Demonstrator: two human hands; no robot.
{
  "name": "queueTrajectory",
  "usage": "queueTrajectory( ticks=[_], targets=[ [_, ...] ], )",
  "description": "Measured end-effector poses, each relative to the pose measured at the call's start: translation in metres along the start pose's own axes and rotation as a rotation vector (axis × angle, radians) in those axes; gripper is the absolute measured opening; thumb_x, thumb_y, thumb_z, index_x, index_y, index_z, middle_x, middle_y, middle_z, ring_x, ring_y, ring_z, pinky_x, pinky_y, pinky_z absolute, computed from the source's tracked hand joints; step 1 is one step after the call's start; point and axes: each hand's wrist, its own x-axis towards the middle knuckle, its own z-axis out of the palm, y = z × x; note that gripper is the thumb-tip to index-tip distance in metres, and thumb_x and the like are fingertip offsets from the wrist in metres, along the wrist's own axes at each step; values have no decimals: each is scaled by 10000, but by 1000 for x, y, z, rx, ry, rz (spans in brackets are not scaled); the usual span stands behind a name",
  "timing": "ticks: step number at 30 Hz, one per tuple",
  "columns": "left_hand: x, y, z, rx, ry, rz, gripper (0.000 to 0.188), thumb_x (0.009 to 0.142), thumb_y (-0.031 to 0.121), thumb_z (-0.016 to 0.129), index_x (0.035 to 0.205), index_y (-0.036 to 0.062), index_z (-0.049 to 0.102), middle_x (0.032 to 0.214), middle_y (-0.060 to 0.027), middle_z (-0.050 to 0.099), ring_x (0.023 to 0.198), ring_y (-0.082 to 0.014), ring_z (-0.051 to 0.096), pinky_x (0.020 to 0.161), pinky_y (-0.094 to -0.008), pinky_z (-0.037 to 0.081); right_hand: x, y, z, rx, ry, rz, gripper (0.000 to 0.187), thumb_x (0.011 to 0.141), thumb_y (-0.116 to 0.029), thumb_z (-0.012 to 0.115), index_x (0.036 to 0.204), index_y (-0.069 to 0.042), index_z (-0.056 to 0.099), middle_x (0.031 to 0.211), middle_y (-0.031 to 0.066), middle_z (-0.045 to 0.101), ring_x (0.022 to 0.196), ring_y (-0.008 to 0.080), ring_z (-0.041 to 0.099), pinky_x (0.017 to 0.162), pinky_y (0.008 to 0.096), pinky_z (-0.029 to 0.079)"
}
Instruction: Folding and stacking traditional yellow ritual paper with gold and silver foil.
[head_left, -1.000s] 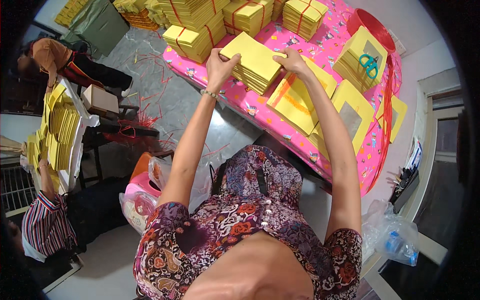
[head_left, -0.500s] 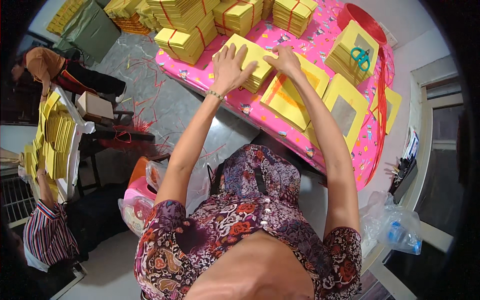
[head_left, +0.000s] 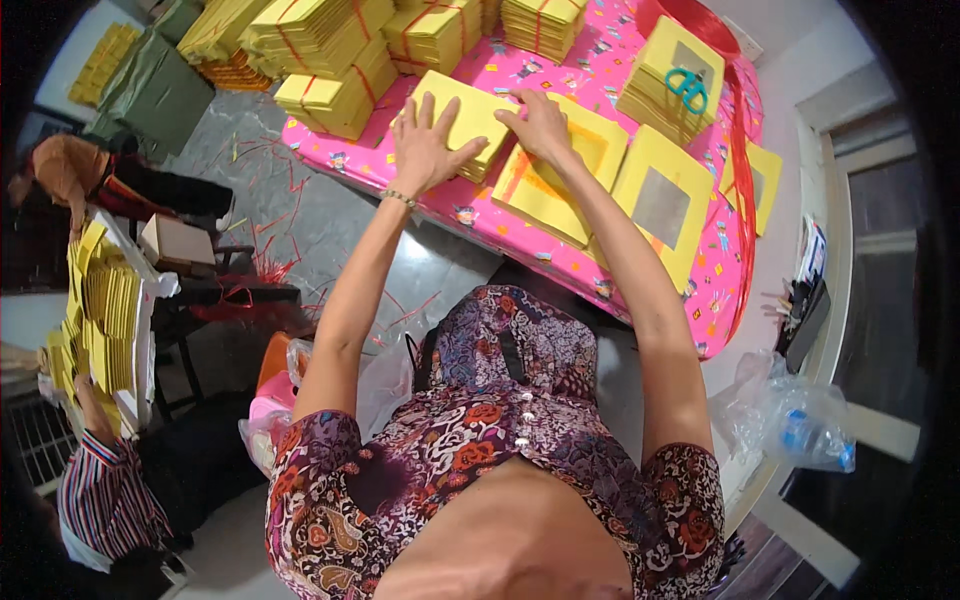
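Note:
My left hand (head_left: 428,155) lies palm down on a stack of yellow paper sheets (head_left: 478,112), its fingers spread over the left part of the top. At the stack's right end is my right hand (head_left: 543,127), thumb and fingers apart, touching the far right corner. Just right of it rests a yellow piece with an orange-red framed panel (head_left: 535,205), partly under my right forearm. Beyond that lies a yellow stack with a grey window (head_left: 640,165). Teal-handled scissors (head_left: 688,92) sit on a taller yellow stack (head_left: 650,65) farther back.
The table wears a pink patterned cloth (head_left: 590,290). Red-tied yellow bundles (head_left: 430,38) stand along its far left. Red ribbon strands (head_left: 745,220) hang at the right, below a red basin (head_left: 715,30). Two people work at the left beside another yellow pile (head_left: 108,300).
The whole view has shifted, so the table sits a little farther left and up. Both my hands stay on the same yellow stack, with little change in their pose.

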Motion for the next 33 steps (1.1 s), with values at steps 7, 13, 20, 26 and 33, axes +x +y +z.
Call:
queueTrajectory(
  ticks=[7,13,20,26,33],
  targets=[
    [17,0,-22,159,-221,12,784,860,781,401,1487,312,401,1532,-249,307,1413,-485,246,1135,-595,186,-63,40,-95,188,67,-152,335,902,-314,659,1121,-62,684,1072,126,678,1033,274,643,901,371,496],
    [37,-6,-31,202,-251,85,638,933,700,342,1451,345,453,1549,-207,320,1420,-450,271,1152,-555,183,-169,87,-180,150,41,56,273,900,-220,657,1099,-35,681,1012,131,676,989,281,656,859,370,504],
    [50,10,-40,71,-49,262,579,971,612,384,1404,256,528,1469,-186,445,1357,-388,394,1100,-547,252,-240,101,-203,9,46,93,329,886,-242,683,1103,3,649,1051,151,638,1006,292,631,879,373,492],
    [5,121,-48,-477,-12,548,417,862,256,714,1217,53,637,1058,-172,677,1014,-338,622,893,-405,463,-270,93,-199,-36,125,241,559,871,-282,705,1314,6,523,1254,218,575,1182,367,558,994,431,440],
    [-47,189,-5,-719,-268,512,625,764,247,812,1303,52,563,1209,-180,585,1111,-351,574,953,-421,481,-295,94,-173,70,91,337,742,861,-295,719,1432,36,381,1390,272,491,1306,401,465,1087,460,370]
  ],
)
